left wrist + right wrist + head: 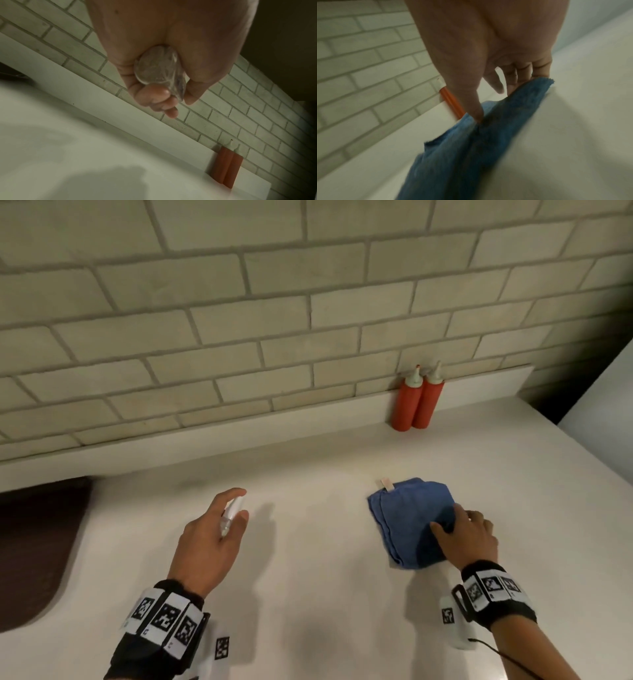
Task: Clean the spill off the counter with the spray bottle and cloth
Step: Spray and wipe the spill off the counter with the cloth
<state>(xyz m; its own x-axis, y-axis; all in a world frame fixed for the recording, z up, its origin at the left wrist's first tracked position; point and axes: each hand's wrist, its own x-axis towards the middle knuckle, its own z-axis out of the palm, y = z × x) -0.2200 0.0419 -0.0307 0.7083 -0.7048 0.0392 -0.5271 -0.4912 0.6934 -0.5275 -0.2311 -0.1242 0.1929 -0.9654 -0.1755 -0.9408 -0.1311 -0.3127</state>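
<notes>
My left hand (219,529) grips a small clear spray bottle (232,513) with a white top above the white counter (308,559); the forefinger curls over the top. In the left wrist view the bottle's clear base (158,66) sits between the curled fingers and thumb of my left hand (164,86). A folded blue cloth (407,518) lies on the counter to the right. My right hand (462,534) pinches the cloth's near right corner, thumb on top. The right wrist view shows my right hand (494,97) with its thumb pressed into the blue cloth (488,148). No spill is visible.
Two red squeeze bottles (416,402) stand against the low white backsplash (239,436) under a brick-tile wall. A dark brown mat (37,542) lies at the counter's left. The counter's right edge (582,446) drops off near a white surface.
</notes>
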